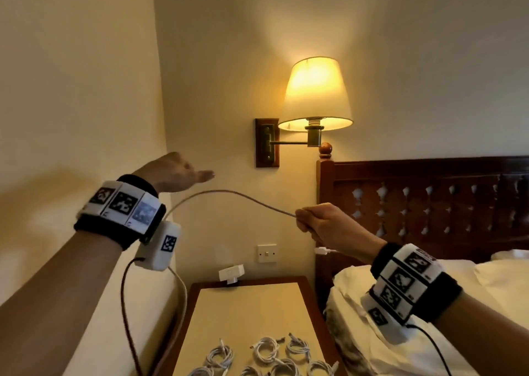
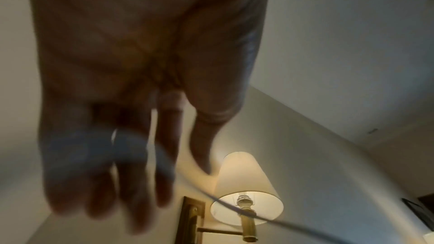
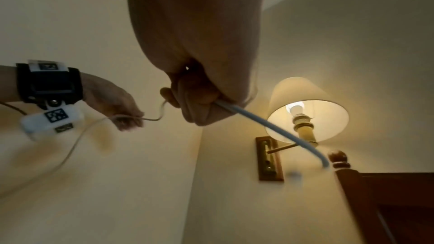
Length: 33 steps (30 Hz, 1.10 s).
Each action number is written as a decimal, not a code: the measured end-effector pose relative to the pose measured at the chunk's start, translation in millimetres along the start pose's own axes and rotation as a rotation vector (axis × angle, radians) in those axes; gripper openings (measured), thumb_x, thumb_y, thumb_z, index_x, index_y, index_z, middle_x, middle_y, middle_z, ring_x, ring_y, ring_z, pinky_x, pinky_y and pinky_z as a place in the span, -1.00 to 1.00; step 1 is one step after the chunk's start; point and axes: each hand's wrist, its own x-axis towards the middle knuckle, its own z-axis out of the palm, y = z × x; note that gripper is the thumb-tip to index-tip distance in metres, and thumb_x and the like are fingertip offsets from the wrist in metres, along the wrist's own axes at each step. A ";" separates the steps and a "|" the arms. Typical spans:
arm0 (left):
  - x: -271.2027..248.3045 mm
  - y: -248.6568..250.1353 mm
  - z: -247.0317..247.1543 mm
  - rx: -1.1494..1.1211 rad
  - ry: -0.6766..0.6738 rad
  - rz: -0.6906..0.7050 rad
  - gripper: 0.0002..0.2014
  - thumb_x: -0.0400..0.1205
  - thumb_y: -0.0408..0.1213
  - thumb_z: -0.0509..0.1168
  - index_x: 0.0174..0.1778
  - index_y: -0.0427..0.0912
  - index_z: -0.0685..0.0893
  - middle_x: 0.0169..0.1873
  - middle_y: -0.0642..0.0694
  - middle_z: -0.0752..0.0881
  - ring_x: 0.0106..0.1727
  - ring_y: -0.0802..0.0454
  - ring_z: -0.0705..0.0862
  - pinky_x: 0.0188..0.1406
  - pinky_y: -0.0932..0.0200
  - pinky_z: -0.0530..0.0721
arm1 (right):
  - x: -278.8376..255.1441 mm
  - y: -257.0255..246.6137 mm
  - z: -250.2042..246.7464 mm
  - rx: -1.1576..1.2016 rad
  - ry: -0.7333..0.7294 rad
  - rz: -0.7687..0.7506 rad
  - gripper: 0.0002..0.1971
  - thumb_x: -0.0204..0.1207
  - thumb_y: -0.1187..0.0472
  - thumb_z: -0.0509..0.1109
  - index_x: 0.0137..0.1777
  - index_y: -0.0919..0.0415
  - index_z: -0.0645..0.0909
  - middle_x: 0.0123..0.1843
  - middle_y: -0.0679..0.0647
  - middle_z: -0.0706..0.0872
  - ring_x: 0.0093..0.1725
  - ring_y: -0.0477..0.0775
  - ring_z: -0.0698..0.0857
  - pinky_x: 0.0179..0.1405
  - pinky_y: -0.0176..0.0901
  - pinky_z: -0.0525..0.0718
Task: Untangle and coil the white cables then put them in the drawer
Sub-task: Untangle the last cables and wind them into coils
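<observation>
A long white cable [image 1: 229,193] arcs in the air between my two raised hands. My right hand [image 1: 302,221] grips it in a fist, and a short tail with the connector [image 1: 323,250] sticks out below that fist. In the right wrist view the right hand [image 3: 199,107] is closed round the cable [image 3: 270,127]. My left hand [image 1: 183,175] is held up near the wall corner with the thumb out. The cable [image 2: 234,209] lies across its loosely bent fingers [image 2: 131,173], and the rest hangs down past my left wrist. Several coiled white cables [image 1: 266,350] lie on the nightstand [image 1: 249,304].
A lit wall lamp [image 1: 315,95] hangs just beyond my hands. The dark wooden headboard [image 1: 415,203] and the bed [image 1: 501,284] are on the right. A wall switch [image 1: 267,253] and a small white device [image 1: 231,274] sit behind the nightstand. No drawer is in view.
</observation>
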 end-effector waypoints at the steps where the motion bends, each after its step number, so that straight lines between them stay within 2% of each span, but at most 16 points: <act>1: -6.2 16.1 3.7 -0.031 -0.058 0.085 -0.51 0.55 0.31 0.19 0.04 -0.07 0.64 -0.04 -0.07 0.66 0.04 0.01 0.60 0.21 0.06 0.51 | 8.9 -9.6 4.9 0.003 -0.006 -0.009 -0.63 0.75 0.04 0.14 -0.23 0.15 0.60 -0.42 -0.04 0.49 -0.47 -0.14 0.40 -0.47 -0.33 0.37; 3: -20.0 47.6 14.3 -0.140 -0.257 0.214 -0.36 0.56 0.34 0.09 0.39 -0.03 0.56 0.21 -0.04 0.69 0.27 0.03 0.60 0.40 -0.10 0.49 | 24.3 -31.1 13.2 -0.007 0.001 -0.031 -0.65 0.75 0.05 0.13 -0.17 0.17 0.62 -0.37 0.01 0.51 -0.45 -0.14 0.41 -0.45 -0.32 0.37; 5: -35.2 69.9 28.3 -0.019 -0.346 0.330 -0.45 0.64 0.20 0.15 0.50 0.02 0.47 0.32 0.00 0.63 0.36 0.00 0.55 0.42 -0.14 0.48 | 34.1 -48.7 18.4 -0.054 -0.006 -0.079 -0.69 0.76 0.11 0.14 -0.12 0.21 0.63 -0.33 0.04 0.53 -0.46 -0.14 0.44 -0.50 -0.34 0.39; 8: -38.3 68.8 41.1 0.070 -0.244 0.420 -0.72 0.68 -0.14 0.28 0.29 -0.06 0.66 0.03 -0.01 0.74 0.08 0.06 0.69 0.16 0.01 0.66 | 39.2 -60.2 18.0 -0.048 -0.042 -0.064 -0.71 0.76 0.15 0.14 -0.13 0.20 0.60 -0.40 0.00 0.50 -0.54 -0.16 0.41 -0.59 -0.39 0.35; 10: -35.5 51.9 41.5 -0.097 -0.230 0.404 -0.83 0.67 -0.30 0.29 0.13 -0.16 0.74 -0.15 -0.06 0.78 -0.13 0.07 0.77 -0.06 0.13 0.76 | 40.5 -60.4 14.4 0.002 -0.047 -0.017 -0.64 0.76 0.05 0.11 -0.16 0.19 0.59 -0.45 0.00 0.43 -0.54 -0.11 0.36 -0.59 -0.31 0.32; 12: -32.8 33.0 37.0 -0.256 -0.182 0.365 -0.87 0.66 -0.36 0.31 0.03 -0.20 0.76 -0.20 -0.11 0.79 -0.21 0.02 0.79 -0.14 0.14 0.79 | 41.0 -56.3 8.1 0.080 -0.053 0.005 -0.62 0.76 0.02 0.11 -0.18 0.20 0.57 -0.48 -0.01 0.40 -0.53 -0.09 0.34 -0.58 -0.28 0.30; 16: -23.2 -0.1 30.7 -0.455 -0.057 0.147 -0.88 0.65 -0.40 0.33 -0.10 -0.29 0.78 -0.24 -0.22 0.81 -0.26 -0.05 0.79 -0.16 0.07 0.80 | 36.3 -39.6 -4.9 0.136 -0.040 -0.010 -0.69 0.74 0.10 0.18 -0.12 0.26 0.63 -0.47 0.00 0.47 -0.48 -0.04 0.43 -0.44 -0.21 0.47; 18: -22.0 -10.7 32.6 -0.513 -0.086 0.067 -0.87 0.66 -0.44 0.31 -0.10 -0.35 0.77 -0.24 -0.26 0.80 -0.25 -0.08 0.79 -0.19 0.07 0.81 | 35.4 -33.2 -5.9 0.112 -0.058 -0.035 -0.73 0.74 0.17 0.17 -0.02 0.27 0.67 -0.40 0.03 0.56 -0.39 -0.02 0.57 -0.21 -0.09 0.60; 21: -17.6 -22.3 37.7 -0.611 -0.041 -0.025 -0.86 0.67 -0.48 0.29 -0.13 -0.40 0.75 -0.27 -0.30 0.76 -0.28 -0.12 0.76 -0.15 0.03 0.81 | 37.1 -31.7 -4.9 -0.003 -0.063 -0.049 -0.80 0.72 0.20 0.22 0.17 0.10 0.67 -0.20 0.08 0.68 -0.13 0.06 0.74 0.14 0.10 0.64; 23: -13.9 -29.7 37.9 -0.633 -0.012 -0.060 -0.86 0.67 -0.46 0.30 -0.12 -0.40 0.75 -0.26 -0.27 0.77 -0.24 -0.12 0.77 -0.08 0.00 0.79 | 39.4 -35.8 -4.5 -0.031 -0.021 -0.055 -0.79 0.71 0.22 0.24 0.21 0.02 0.66 -0.15 0.09 0.67 -0.15 0.05 0.74 0.07 0.08 0.69; 25: -10.7 -34.5 35.1 -0.428 -0.087 -0.004 -0.87 0.64 -0.33 0.37 0.03 -0.28 0.77 -0.10 -0.16 0.81 -0.01 -0.08 0.76 0.12 -0.02 0.74 | 41.3 -42.0 -0.3 -0.064 0.032 -0.110 -0.77 0.71 0.25 0.23 0.23 0.04 0.67 -0.19 0.05 0.62 -0.29 -0.04 0.64 -0.20 -0.14 0.73; 26: -12.1 -33.3 34.9 -0.302 -0.155 0.048 -0.77 0.60 -0.24 0.41 0.16 -0.19 0.74 0.05 -0.09 0.78 0.13 -0.05 0.72 0.23 -0.03 0.67 | 42.4 -46.0 3.5 -0.136 0.063 -0.157 -0.76 0.71 0.26 0.23 0.25 0.06 0.68 -0.20 0.03 0.62 -0.31 -0.08 0.60 -0.28 -0.24 0.68; 28: -15.7 -21.6 35.9 -0.287 -0.281 0.164 -0.51 0.56 -0.13 0.44 0.41 -0.08 0.55 0.27 0.01 0.67 0.29 0.03 0.63 0.35 -0.05 0.59 | 45.4 -53.7 14.5 -0.297 0.100 -0.261 -0.76 0.69 0.26 0.27 0.26 0.09 0.68 -0.17 0.00 0.68 -0.19 -0.09 0.66 -0.14 -0.26 0.65; 29: -18.4 -13.1 37.4 -0.360 -0.335 0.214 -0.50 0.57 -0.14 0.42 0.44 -0.08 0.51 0.28 0.00 0.67 0.28 0.05 0.65 0.33 -0.03 0.62 | 47.2 -57.6 20.5 -0.339 0.108 -0.296 -0.78 0.68 0.26 0.29 0.26 0.11 0.67 -0.17 -0.01 0.71 -0.10 -0.08 0.70 -0.02 -0.24 0.65; 31: -21.5 2.7 42.0 -0.482 -0.393 0.287 -0.66 0.61 -0.22 0.37 0.30 -0.14 0.61 0.10 -0.10 0.78 0.12 0.03 0.77 0.18 0.03 0.72 | 51.4 -63.0 29.6 -0.320 0.121 -0.323 -0.81 0.64 0.26 0.34 0.22 0.16 0.62 -0.13 0.00 0.74 -0.02 -0.06 0.72 0.08 -0.17 0.67; 33: -22.7 11.2 45.4 -0.508 -0.314 0.323 -0.81 0.62 -0.30 0.35 0.11 -0.26 0.71 -0.10 -0.17 0.83 -0.05 -0.03 0.82 0.06 0.04 0.78 | 54.3 -64.9 31.1 -0.314 0.159 -0.322 -0.83 0.61 0.24 0.39 0.17 0.16 0.61 -0.02 -0.01 0.71 0.03 -0.04 0.70 0.09 -0.13 0.69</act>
